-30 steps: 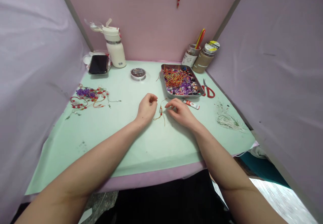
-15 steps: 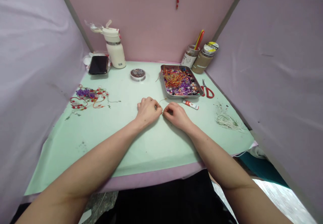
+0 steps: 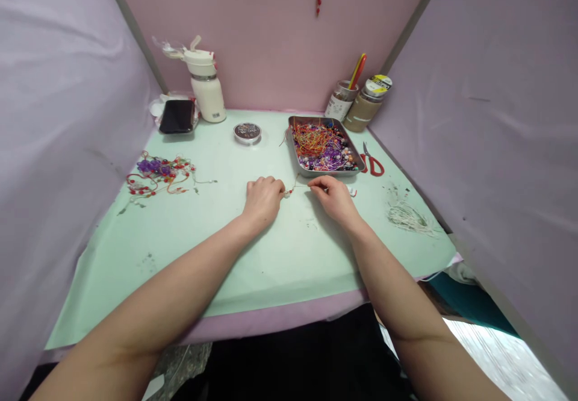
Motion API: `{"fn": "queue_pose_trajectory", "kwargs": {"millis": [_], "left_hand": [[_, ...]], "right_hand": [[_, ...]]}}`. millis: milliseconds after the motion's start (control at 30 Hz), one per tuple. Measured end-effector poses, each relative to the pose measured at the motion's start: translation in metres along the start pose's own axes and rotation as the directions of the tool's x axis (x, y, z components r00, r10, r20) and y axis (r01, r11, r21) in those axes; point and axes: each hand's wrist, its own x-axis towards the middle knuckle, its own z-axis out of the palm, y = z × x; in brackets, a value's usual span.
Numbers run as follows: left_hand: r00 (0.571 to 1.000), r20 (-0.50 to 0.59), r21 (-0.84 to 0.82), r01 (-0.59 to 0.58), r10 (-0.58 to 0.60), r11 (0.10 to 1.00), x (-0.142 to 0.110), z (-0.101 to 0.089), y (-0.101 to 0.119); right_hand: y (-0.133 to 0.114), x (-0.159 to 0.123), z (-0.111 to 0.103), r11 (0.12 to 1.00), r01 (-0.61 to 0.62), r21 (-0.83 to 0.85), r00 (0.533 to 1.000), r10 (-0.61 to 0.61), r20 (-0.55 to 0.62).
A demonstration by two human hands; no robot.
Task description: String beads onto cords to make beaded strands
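A thin beaded cord (image 3: 289,191) with small red and pale beads stretches between my hands, just above the table. My left hand (image 3: 264,199) is closed and pinches its beaded end at the fingertips. To the right, my right hand (image 3: 333,195) pinches the thin free end of the cord between thumb and forefinger. One loose strand of the cord sticks up between the hands. Beneath my right hand, a small white-and-red tube (image 3: 352,191) is mostly covered. Just behind that hand stands a metal tray (image 3: 325,173) full of beads and orange cords.
Red-handled scissors (image 3: 374,166) lie right of the tray, near white cords (image 3: 409,217). Finished-looking beaded strings (image 3: 158,175) are heaped at left. A thread spool (image 3: 247,133), phone (image 3: 177,116), cream bottle (image 3: 208,97) and two jars (image 3: 362,111) stand farther back.
My right hand has moved right and slightly away from me, drawing the cord out between the hands and covering most of the tube. My left hand has barely shifted.
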Motion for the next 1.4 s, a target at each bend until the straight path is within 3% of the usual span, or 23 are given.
{"fn": "queue_pose_trajectory", "kwargs": {"millis": [267,367,467,533,600,667,733,900,1300,1400], "left_hand": [[0.999,-0.031,0.192,0.013,-0.008,0.981,-0.002,-0.006,-0.002],[0.994,-0.111,0.167,0.038,-0.019,0.985,-0.003,-0.01,0.004],[0.978,-0.195,-0.098,-0.092,0.072,0.991,-0.005,-0.011,0.013],[0.983,-0.155,-0.374,-0.153,0.102,0.915,-0.006,-0.007,0.018],[0.998,-0.027,-0.607,-0.059,0.054,0.793,-0.008,-0.002,0.021],[0.998,0.07,-0.732,0.048,0.005,0.679,-0.007,0.004,0.021],[0.996,0.061,-0.759,0.086,-0.061,0.645,-0.006,0.008,0.02],[0.991,-0.049,-0.679,0.059,-0.125,0.732,-0.004,0.004,0.017],[0.983,-0.132,-0.608,0.023,-0.13,0.794,-0.004,-0.001,0.017],[0.981,-0.131,-0.608,0.036,-0.144,0.793,-0.004,-0.002,0.016]], "right_hand": [[-0.001,-0.001,-0.004,0.998,-0.006,0.068,0.995,0.013,-0.102],[-0.005,-0.002,-0.002,0.994,0.021,0.103,0.99,-0.006,-0.141],[-0.011,-0.005,0.001,0.987,0.071,0.143,0.995,-0.06,-0.08],[-0.015,-0.007,0.004,0.981,0.102,0.167,0.995,-0.099,-0.03],[-0.018,-0.008,0.006,0.975,0.127,0.182,0.992,-0.128,-0.006],[-0.02,-0.01,0.007,0.971,0.133,0.201,0.991,-0.135,-0.002],[-0.021,-0.01,0.007,0.967,0.121,0.222,0.992,-0.122,-0.012],[-0.018,-0.009,0.005,0.964,0.111,0.242,0.993,-0.098,-0.063],[-0.022,-0.008,0.005,0.967,0.06,0.247,0.998,-0.057,-0.023],[-0.021,-0.006,-0.005,0.976,0.066,0.207,0.998,-0.065,-0.01]]}}
